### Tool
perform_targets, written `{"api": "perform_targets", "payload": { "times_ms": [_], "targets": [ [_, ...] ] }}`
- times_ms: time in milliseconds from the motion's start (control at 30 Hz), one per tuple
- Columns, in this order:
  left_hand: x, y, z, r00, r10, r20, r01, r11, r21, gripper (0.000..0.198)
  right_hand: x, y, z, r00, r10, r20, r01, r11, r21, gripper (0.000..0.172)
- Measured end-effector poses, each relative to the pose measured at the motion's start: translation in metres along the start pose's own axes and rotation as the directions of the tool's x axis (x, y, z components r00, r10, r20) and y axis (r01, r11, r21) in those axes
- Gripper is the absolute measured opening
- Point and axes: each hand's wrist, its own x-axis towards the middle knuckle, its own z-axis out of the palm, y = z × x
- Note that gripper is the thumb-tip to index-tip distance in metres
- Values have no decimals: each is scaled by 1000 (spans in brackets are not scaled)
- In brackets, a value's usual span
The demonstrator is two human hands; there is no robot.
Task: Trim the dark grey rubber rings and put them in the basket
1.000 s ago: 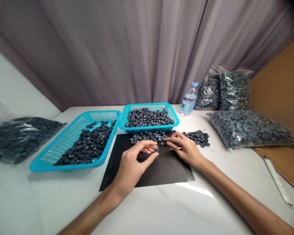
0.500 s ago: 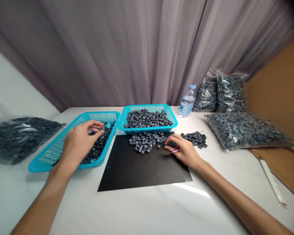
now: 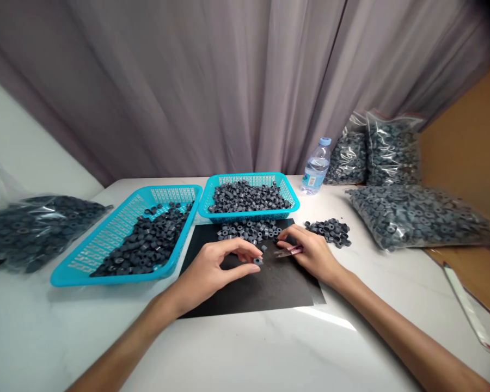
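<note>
Over the black mat (image 3: 245,296), my left hand (image 3: 208,269) has its thumb and forefinger closed around a small grey ring (image 3: 258,261). Another single ring (image 3: 264,249) lies just beyond those fingertips. My right hand (image 3: 310,250) rests at the mat's right side, its fingers wrapped round a slim tool (image 3: 288,251) with a pinkish handle and a pale, shiny tip pointing left; its exact kind is unclear. The right fingertips are beside a heap of grey rings (image 3: 249,231) on the mat's far part.
Blue baskets hold many rings, one at the left (image 3: 59,280) and one at the back (image 3: 249,218). A small pile (image 3: 330,231), a water bottle (image 3: 315,166), filled plastic bags (image 3: 416,215) and a white strip-like tool (image 3: 467,305) are at the right. Another bag (image 3: 44,228) lies left.
My left hand has moved right, out of the left basket to the mat, where a ring now shows between its fingers. My right hand stays almost in place with the slim tool.
</note>
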Motion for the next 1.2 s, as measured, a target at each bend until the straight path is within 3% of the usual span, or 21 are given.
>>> {"api": "perform_targets", "payload": {
  "times_ms": [200, 300, 367, 433, 533, 600, 700, 767, 867, 900, 967, 1033, 1100, 1200],
  "targets": [
    [1, 3, 6, 1000, 23, 18, -21, 996, -82, 19, -1, 0, -2, 999, -10, -38, 12, 998, 57, 6],
    [-1, 9, 0, 999, 29, 19, -29, 999, 28, 17, -1, -1, -1, 998, -7, -55, 12, 996, 93, 6],
    [-2, 12, -18, 998, 49, -43, -39, 976, 214, 14, -1, -2, -1, 998, 10, -59, -3, 992, 125, 7],
    [-3, 9, -45, 977, 98, -192, -8, 906, 423, 16, 0, -3, -1, 998, 42, -51, -33, 986, 162, 9],
    [-5, -11, -92, 876, 41, -481, 270, 784, 560, 19, 2, -3, -1, 995, 96, -27, -88, 973, 215, 11],
    [-8, -28, -116, 860, -77, -505, 414, 684, 601, 21, 4, -1, -1, 993, 118, -22, -110, 965, 237, 12],
    [-8, -41, -125, 836, -82, -542, 466, 626, 625, 24, 5, 2, 0, 991, 127, -28, -117, 963, 245, 14],
    [-5, -36, -111, 821, -6, -570, 444, 634, 633, 26, 5, 0, 0, 991, 126, -37, -113, 962, 249, 16],
    [0, -18, -69, 778, 138, -613, 347, 719, 602, 23, 2, -15, 0, 990, 126, -68, -101, 951, 293, 18],
    [2, -12, -52, 793, 150, -591, 294, 755, 586, 24, 1, -22, 1, 990, 118, -72, -89, 943, 319, 19],
    [2, -4, -18, 879, 112, -463, 96, 911, 401, 23, -2, -38, 2, 995, 74, -59, -46, 923, 382, 18],
    [0, -1, 9, 943, 57, -328, 18, 975, 222, 24, -6, -51, 5, 998, 21, -52, 3, 908, 420, 17],
    [-4, -2, 26, 966, 30, -256, 2, 992, 125, 23, -8, -59, 7, 996, 37, -85, 6, 890, 456, 15],
    [-9, -4, 37, 961, 13, -277, 10, 997, 82, 11, -10, -62, 11, 987, 136, -90, -69, 850, 523, 15]
  ]
}}
